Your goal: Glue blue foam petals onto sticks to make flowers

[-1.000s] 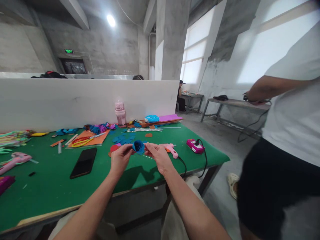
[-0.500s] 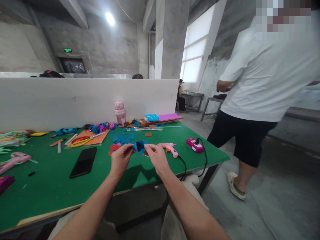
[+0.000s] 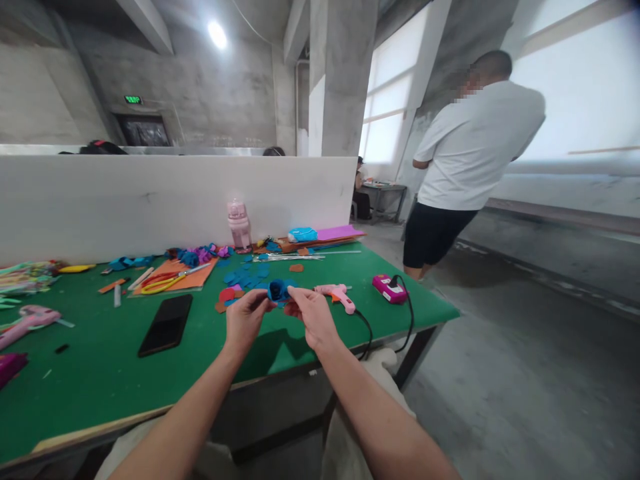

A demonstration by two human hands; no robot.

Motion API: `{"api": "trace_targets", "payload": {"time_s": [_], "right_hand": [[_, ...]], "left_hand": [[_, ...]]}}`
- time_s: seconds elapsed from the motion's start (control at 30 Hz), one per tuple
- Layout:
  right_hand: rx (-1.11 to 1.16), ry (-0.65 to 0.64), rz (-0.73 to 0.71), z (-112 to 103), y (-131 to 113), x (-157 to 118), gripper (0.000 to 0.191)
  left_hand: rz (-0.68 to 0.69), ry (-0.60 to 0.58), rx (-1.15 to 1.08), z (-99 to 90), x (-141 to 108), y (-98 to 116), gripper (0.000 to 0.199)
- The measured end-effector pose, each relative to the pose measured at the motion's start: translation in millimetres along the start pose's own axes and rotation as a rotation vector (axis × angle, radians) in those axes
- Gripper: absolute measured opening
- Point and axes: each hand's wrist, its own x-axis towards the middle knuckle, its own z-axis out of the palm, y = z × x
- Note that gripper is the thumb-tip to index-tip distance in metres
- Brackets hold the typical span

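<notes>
Between my two hands, above the green table (image 3: pixel 100 373), is a blue flower (image 3: pixel 278 291) of curled petals around a darker centre. My left hand (image 3: pixel 246 319) pinches its left side with thumb and forefinger. On the opposite side, the fingers of my right hand (image 3: pixel 314 315) are closed on its edge. A pink glue gun (image 3: pixel 339 295) lies just beyond my right hand. Loose blue petals (image 3: pixel 247 275) are scattered behind the flower, and a red round piece (image 3: pixel 227 295) lies by my left hand.
A black phone (image 3: pixel 166 325) lies to the left, with yellow-handled scissors (image 3: pixel 163 283) behind it. A pink bottle (image 3: pixel 239 227) stands against the white partition (image 3: pixel 175 200). At the right are a magenta power box (image 3: pixel 390 290) and its cable. A person in a white shirt (image 3: pixel 470 143) stands beyond.
My hands have drawn slightly closer together, and the flower has turned a little with its curled centre facing me. The person in the white shirt has walked farther away.
</notes>
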Motion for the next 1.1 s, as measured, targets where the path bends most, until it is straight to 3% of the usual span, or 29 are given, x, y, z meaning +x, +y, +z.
{"api": "trace_targets", "payload": {"time_s": [0.23, 0.53, 0.87, 1.1], "right_hand": [[-0.020, -0.075, 0.061, 2.5, -3.5, -5.9, 0.027], [0.245, -0.096, 0.135, 4.8, 1.8, -5.2, 0.024], [0.366, -0.037, 0.177, 11.7, 4.1, -9.4, 0.023], [0.348, -0.033, 0.188, 11.7, 3.4, -10.1, 0.025]], "left_hand": [[0.135, 0.045, 0.216, -5.9, -0.3, 2.7, 0.015], [0.239, 0.143, 0.364, -9.5, 1.7, 6.8, 0.014], [-0.014, 0.128, 0.088, -1.7, 1.1, 2.7, 0.014], [-0.043, 0.117, 0.050, -1.1, 1.3, 1.9, 0.016]]}}
